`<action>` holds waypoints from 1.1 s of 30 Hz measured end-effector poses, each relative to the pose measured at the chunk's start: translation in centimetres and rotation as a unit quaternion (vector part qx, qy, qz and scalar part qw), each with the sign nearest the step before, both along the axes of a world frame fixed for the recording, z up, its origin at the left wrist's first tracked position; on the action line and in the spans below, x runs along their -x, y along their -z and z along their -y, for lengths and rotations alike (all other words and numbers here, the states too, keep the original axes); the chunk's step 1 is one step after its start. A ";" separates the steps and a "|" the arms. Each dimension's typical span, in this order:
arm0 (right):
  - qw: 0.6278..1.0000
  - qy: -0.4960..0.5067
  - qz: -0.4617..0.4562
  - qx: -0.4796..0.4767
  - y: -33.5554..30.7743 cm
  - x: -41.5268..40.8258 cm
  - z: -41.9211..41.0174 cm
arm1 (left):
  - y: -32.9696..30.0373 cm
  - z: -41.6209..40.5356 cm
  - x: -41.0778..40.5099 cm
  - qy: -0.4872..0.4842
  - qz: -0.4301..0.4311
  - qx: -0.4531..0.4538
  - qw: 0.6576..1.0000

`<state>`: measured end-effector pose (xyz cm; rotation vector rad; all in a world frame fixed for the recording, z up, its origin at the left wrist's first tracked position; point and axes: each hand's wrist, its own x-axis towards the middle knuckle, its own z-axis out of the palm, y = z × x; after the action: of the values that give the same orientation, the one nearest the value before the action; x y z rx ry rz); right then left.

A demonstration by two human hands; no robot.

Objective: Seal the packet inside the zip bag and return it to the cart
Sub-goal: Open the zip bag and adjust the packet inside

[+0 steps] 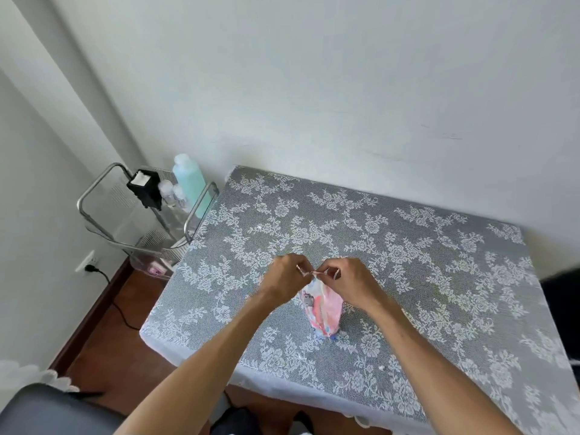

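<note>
A clear zip bag (323, 306) with a pink, white and blue packet inside stands upright on the lace-covered table (408, 246). Its bottom rests on the cloth and its top edge is raised. My left hand (287, 277) pinches the left part of the bag's top strip. My right hand (348, 279) pinches the right part of the same strip. The two hands almost touch above the bag. The metal cart (141, 215) stands to the left of the table, against the wall.
The cart's top shelf carries a tall mint-green bottle (191, 183), a black box (146, 186) and small clear bottles (171, 194). A wall socket with a black cable (91, 266) sits low at the left. A grey seat (47, 409) is at the bottom left.
</note>
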<state>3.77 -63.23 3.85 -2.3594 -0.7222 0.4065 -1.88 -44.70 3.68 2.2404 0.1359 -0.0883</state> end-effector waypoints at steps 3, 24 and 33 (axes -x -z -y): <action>1.000 0.017 -0.011 -0.018 0.0 0.2 0.2 | 0.6 0.8 0.3 -0.029 -0.010 0.033 0.999; 0.993 0.078 -0.064 0.066 -1.2 -0.8 2.4 | -0.6 1.1 0.1 0.126 -0.176 0.001 0.976; 0.987 0.071 -0.099 0.105 -1.5 -0.5 3.1 | -1.7 -0.3 0.6 0.168 -0.230 0.012 0.959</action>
<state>4.29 -66.28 5.31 -2.5013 -0.4331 0.6711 -2.48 -44.42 5.36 2.1630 0.0015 -0.7904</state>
